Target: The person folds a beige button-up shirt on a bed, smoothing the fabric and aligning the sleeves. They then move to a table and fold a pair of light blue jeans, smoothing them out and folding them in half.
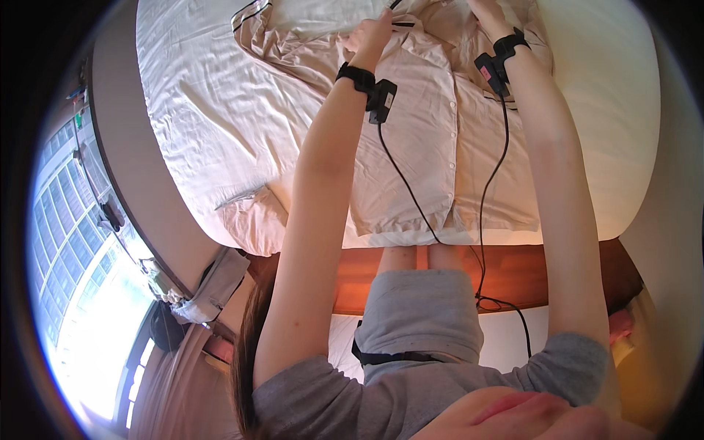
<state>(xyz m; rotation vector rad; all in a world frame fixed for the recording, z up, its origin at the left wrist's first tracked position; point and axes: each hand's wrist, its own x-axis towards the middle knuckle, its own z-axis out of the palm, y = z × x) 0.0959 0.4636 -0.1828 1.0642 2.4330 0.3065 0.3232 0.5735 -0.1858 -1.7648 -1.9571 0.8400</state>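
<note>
A beige button-front shirt (pixel 404 137) with dark piping lies on the bed, its hem towards me and its button placket running lengthwise. One sleeve (pixel 275 49) spreads to the left, ending in a dark-trimmed cuff. My left hand (pixel 369 34) is at the shirt's collar end, fingers curled, pinching a piece of the dark-edged fabric. Farther right, my right hand (pixel 487 12) reaches over the shirt's other shoulder area. The top edge of the view cuts off its fingertips, so its grip is hidden. A black strapped device with a cable sits on each wrist.
The white-sheeted bed (pixel 599 137) has a wooden frame (pixel 357 280) at its near edge. A bunched beige cloth (pixel 256 220) lies at the near left corner. Two black cables (pixel 484 187) hang from my wrists across the bed edge. A bright window (pixel 82 247) stands at left.
</note>
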